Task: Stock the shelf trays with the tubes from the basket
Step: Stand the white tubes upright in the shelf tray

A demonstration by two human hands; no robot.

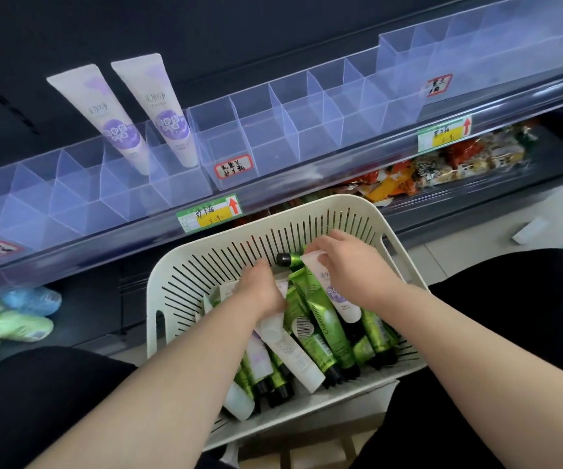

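A cream slotted basket sits between my knees, holding several green tubes with black caps and several white tubes with purple labels. My right hand grips the flat end of one white purple-label tube in the basket. My left hand reaches down among the tubes and its fingers curl on a white tube. Clear divided trays line the shelf above. Two white purple-label tubes stand cap-down in the left tray's compartments.
Handwritten labels and green-yellow price tags run along the shelf front. Snack packets fill the shelf below at right; green and blue packs lie at lower left. My dark-clad knees flank the basket.
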